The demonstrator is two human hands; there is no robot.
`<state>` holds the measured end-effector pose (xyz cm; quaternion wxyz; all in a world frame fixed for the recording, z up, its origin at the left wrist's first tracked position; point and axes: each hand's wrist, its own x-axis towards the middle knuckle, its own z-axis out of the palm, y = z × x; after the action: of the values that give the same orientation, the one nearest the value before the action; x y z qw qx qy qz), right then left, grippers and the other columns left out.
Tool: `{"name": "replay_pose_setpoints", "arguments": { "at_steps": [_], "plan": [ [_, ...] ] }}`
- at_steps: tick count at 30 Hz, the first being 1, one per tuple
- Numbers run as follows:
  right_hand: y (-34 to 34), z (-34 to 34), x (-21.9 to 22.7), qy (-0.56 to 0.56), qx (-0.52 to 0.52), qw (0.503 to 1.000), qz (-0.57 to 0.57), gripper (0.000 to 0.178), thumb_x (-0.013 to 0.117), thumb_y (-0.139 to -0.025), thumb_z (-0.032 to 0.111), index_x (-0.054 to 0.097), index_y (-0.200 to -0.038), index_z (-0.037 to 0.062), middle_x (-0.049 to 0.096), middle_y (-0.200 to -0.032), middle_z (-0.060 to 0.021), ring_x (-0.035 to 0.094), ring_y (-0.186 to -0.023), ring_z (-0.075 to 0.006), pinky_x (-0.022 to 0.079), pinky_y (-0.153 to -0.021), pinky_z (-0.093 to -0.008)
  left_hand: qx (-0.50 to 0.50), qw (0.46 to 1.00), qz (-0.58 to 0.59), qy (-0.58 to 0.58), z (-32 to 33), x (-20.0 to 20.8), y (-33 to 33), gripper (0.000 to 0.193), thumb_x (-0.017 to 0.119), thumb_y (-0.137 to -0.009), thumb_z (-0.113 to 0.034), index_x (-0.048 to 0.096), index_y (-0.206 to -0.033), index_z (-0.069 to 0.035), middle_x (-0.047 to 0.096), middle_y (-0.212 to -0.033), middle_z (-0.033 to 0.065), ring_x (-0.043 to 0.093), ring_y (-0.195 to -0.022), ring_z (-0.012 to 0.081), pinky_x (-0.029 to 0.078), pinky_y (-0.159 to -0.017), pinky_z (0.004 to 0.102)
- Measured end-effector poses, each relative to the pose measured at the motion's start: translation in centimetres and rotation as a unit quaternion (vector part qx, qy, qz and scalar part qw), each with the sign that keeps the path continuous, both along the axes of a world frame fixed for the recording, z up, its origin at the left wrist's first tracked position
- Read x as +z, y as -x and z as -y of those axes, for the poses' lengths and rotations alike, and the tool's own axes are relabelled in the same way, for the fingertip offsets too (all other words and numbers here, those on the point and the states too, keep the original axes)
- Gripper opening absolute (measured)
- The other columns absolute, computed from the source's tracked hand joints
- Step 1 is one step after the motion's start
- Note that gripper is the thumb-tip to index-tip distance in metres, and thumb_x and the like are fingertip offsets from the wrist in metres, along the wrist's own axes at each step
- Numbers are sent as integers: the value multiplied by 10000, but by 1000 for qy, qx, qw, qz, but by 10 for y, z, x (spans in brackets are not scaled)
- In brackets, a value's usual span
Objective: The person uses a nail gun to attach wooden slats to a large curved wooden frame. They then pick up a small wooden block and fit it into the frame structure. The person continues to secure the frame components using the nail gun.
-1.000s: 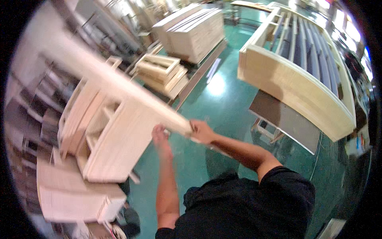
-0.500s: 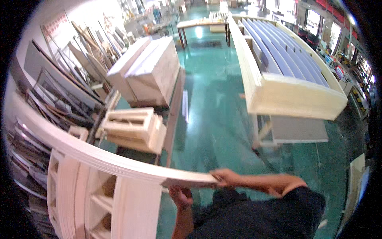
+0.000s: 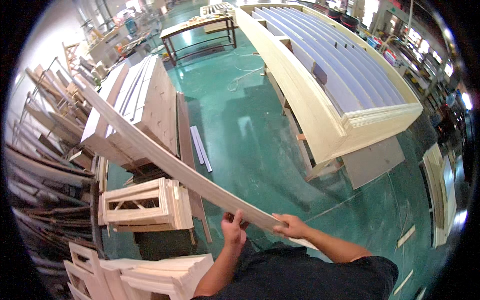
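A long pale wooden board (image 3: 172, 167) slants from the far left across the view to my body. Near its close end, my left hand (image 3: 234, 230) grips it from below, with the thumb against its edge. Further along toward that end, my right hand (image 3: 291, 226) has its fingers wrapped over the board. A short tail of the board sticks out below my right forearm. Beneath the board at the lower left stand pale wooden frames (image 3: 165, 272), apart from it.
Stacked frames (image 3: 135, 207) and a tall pile of panels (image 3: 160, 100) stand on the left, with leaning offcuts behind. At right sits a large wooden case (image 3: 320, 120) with grey-blue slats on a trestle. A work table (image 3: 200, 27) stands far off; boards lean at the right edge (image 3: 440, 195).
The board has lifted off the frames at lower left and swung so its far end points away from me. Both hands keep hold of it, and my view has turned right.
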<state>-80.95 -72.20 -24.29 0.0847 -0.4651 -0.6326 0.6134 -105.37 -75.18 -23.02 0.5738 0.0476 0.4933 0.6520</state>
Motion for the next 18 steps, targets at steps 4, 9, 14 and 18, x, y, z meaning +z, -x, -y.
{"name": "replay_pose_setpoints", "arguments": {
  "at_steps": [4, 9, 14, 18],
  "plan": [
    [38, -28, 21, -184, 26, 972, 141, 911, 733, -802, 571, 361, -1504, 125, 527, -1332, -187, 568, -1168, -388, 483, -982, -458, -65, 998, 17, -7, -78, -5, 39, 274, 684, -938, -136, 500, -1128, -64, 581, -1067, 70, 605, -952, 218, 568, -771, 489],
    [79, -65, 11, -309, -183, 905, 227, 654, 811, -671, 252, 507, -1215, 52, 526, -1215, -188, 512, -1169, -394, 460, -994, -470, -183, 983, 25, 18, -186, 1, 59, 279, 687, -937, -142, 471, -1105, -84, 582, -1063, 57, 605, -925, 199, 584, -751, 445],
    [108, -142, 26, -325, -261, 873, 253, 601, 791, -657, 185, 536, -1172, 10, 530, -1161, -197, 498, -1112, -415, 435, -976, -483, -288, 958, 19, 10, -300, 14, 65, 353, 729, -913, -182, 453, -1122, -112, 574, -1078, 19, 580, -984, 165, 537, -760, 382],
    [133, -215, 55, -326, -327, 852, 246, 613, 811, -654, 160, 529, -1172, -6, 521, -1116, -199, 500, -1080, -416, 437, -937, -485, -366, 930, -4, -24, -394, 42, 74, 354, 724, -923, -201, 437, -1107, -106, 555, -1099, 13, 575, -1038, 160, 535, -770, 376]
  ]
}}
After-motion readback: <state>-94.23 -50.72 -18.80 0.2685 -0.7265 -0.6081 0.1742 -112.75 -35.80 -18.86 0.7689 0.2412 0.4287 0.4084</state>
